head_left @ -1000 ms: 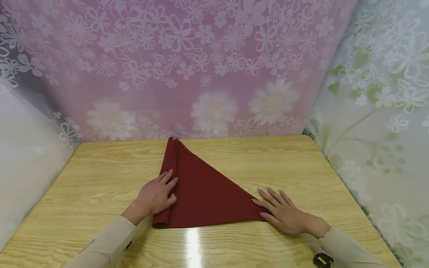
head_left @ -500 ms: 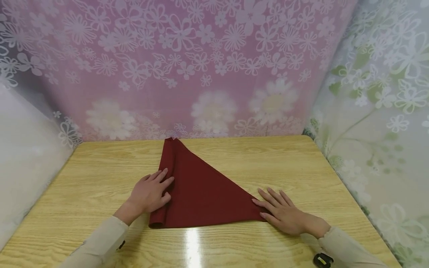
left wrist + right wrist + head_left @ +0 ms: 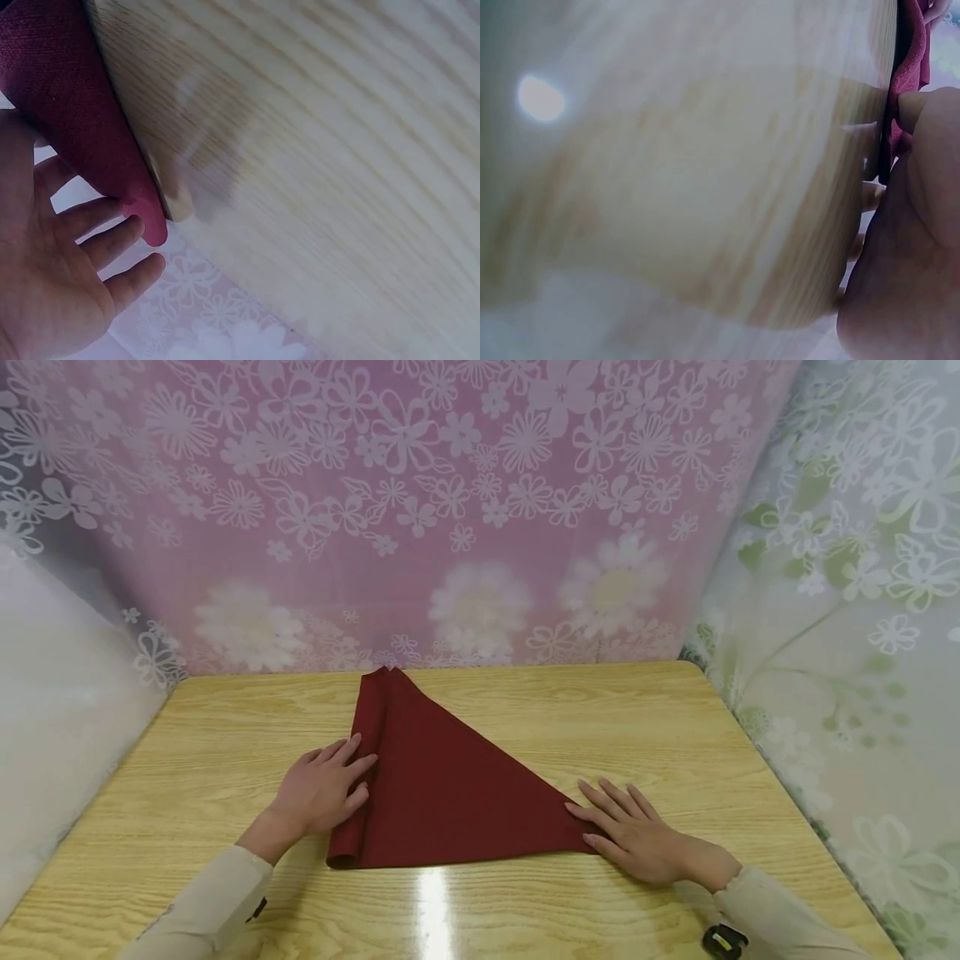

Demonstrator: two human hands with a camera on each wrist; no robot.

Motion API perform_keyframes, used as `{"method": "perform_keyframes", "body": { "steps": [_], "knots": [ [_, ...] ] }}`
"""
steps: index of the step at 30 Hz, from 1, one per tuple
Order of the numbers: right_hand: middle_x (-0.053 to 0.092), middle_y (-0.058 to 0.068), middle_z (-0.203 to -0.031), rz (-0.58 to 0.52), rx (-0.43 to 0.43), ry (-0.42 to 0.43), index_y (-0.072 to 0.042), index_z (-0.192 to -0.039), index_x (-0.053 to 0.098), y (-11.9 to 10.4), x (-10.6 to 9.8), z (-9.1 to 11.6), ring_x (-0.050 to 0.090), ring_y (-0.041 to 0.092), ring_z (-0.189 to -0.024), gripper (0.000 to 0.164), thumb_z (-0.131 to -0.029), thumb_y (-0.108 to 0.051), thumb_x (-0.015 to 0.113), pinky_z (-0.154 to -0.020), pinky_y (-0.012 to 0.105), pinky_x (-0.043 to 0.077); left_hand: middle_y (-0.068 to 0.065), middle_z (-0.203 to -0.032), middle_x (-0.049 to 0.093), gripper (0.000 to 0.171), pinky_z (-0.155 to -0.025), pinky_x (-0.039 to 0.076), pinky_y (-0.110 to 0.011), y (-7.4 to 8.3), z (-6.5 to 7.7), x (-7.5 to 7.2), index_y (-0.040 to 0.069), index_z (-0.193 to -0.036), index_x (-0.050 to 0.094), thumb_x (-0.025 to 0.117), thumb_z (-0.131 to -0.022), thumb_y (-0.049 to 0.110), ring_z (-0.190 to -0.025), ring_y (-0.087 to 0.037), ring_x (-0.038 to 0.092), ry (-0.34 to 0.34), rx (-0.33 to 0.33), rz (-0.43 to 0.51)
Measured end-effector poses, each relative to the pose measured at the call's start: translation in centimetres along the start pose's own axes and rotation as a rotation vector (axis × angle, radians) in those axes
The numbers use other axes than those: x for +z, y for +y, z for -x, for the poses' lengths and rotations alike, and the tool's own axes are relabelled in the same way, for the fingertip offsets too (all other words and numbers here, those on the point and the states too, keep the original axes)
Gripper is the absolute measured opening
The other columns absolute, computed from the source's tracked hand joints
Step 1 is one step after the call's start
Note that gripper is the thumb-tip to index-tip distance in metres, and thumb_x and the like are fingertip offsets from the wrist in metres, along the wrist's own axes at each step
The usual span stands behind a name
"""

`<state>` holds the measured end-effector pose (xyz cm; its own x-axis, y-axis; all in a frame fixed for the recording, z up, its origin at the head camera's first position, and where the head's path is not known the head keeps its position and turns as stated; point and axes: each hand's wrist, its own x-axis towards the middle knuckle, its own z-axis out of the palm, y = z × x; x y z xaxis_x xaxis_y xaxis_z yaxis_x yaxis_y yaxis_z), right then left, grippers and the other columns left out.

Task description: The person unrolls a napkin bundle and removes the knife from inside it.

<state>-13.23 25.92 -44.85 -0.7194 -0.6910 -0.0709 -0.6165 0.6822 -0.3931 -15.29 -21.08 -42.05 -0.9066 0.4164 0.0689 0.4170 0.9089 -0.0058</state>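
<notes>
A dark red cloth (image 3: 457, 785) lies on the table as a triangle, its left side rolled into a tube. On that roll rests my left hand (image 3: 318, 789), fingers spread and relaxed across the top. The left wrist view shows the rolled cloth (image 3: 67, 97) beside the palm, with the fingers (image 3: 135, 281) loosely extended. My right hand (image 3: 637, 839) lies flat at the cloth's right corner, fingertips pressing it to the table. In the right wrist view, the thumb of the right hand (image 3: 922, 217) touches the red cloth's edge (image 3: 911, 60).
The wood-grain table (image 3: 225, 735) reaches back to a pink flowered curtain (image 3: 480, 527). A pale sheet (image 3: 60, 693) hangs at the left and a green-and-white floral one (image 3: 847, 693) at the right. A small black device (image 3: 723, 941) shows under the right sleeve.
My left hand has slid left along with the rolled edge, and the roll has unwound a little, widening the flat part. The right hand has stayed in place.
</notes>
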Motion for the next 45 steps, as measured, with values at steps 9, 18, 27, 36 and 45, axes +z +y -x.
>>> {"method": "perform_keyframes", "body": {
  "steps": [9, 18, 27, 36, 45],
  "knots": [
    [0.015, 0.012, -0.157, -0.003, 0.004, 0.008, -0.021, -0.150, 0.034, 0.5, 0.5, -0.1, 0.006, 0.039, -0.142, 0.048, -0.104, -0.032, 0.039, -0.107, 0.059, -0.002, -0.018, -0.145, 0.041, 0.054, -0.096, 0.039, -0.054, -0.9, 0.8, 0.5, 0.017, -0.138, 0.055, 0.054, -0.094, 0.049, -0.129, -0.035, 0.041, -0.004, -0.020, -0.008],
    [0.013, 0.006, -0.159, 0.005, 0.035, 0.003, -0.026, -0.151, 0.032, 1.0, 0.9, -0.1, 0.004, 0.035, -0.143, 0.049, -0.104, -0.039, 0.036, -0.109, 0.052, -0.008, -0.018, -0.146, 0.040, 0.051, -0.095, 0.040, -0.054, -1.7, 1.5, 0.6, 0.018, -0.141, 0.051, 0.049, -0.097, 0.044, -0.130, -0.036, 0.041, 0.004, -0.017, 0.011],
    [0.013, 0.004, -0.159, 0.042, -0.007, 0.047, -0.031, -0.151, 0.029, 1.8, 1.7, 0.0, 0.004, 0.031, -0.144, 0.048, -0.104, -0.038, 0.037, -0.108, 0.036, -0.019, -0.015, -0.150, 0.034, 0.058, -0.096, 0.039, -0.056, -1.9, 2.1, 0.8, 0.018, -0.146, 0.044, 0.042, -0.098, 0.051, -0.133, -0.033, 0.038, 0.006, 0.021, -0.034],
    [0.014, 0.008, -0.158, 0.022, 0.024, 0.014, -0.024, -0.151, 0.033, 0.6, 0.7, -0.2, 0.007, 0.038, -0.142, 0.049, -0.104, -0.036, 0.038, -0.107, 0.059, -0.003, -0.012, -0.150, 0.036, 0.059, -0.098, 0.037, -0.057, -1.7, 2.1, 1.0, 0.019, -0.146, 0.043, 0.040, -0.098, 0.053, -0.133, -0.033, 0.038, -0.004, 0.021, -0.046],
    [0.014, 0.012, -0.158, 0.026, 0.036, -0.025, -0.020, -0.150, 0.034, -0.2, 0.0, -0.3, 0.007, 0.041, -0.141, 0.049, -0.104, -0.036, 0.036, -0.104, 0.066, 0.002, -0.012, -0.150, 0.036, 0.060, -0.098, 0.036, -0.056, -1.7, 2.2, 1.1, 0.019, -0.147, 0.042, 0.039, -0.098, 0.054, -0.133, -0.033, 0.038, -0.008, 0.016, -0.041]
  ]
}}
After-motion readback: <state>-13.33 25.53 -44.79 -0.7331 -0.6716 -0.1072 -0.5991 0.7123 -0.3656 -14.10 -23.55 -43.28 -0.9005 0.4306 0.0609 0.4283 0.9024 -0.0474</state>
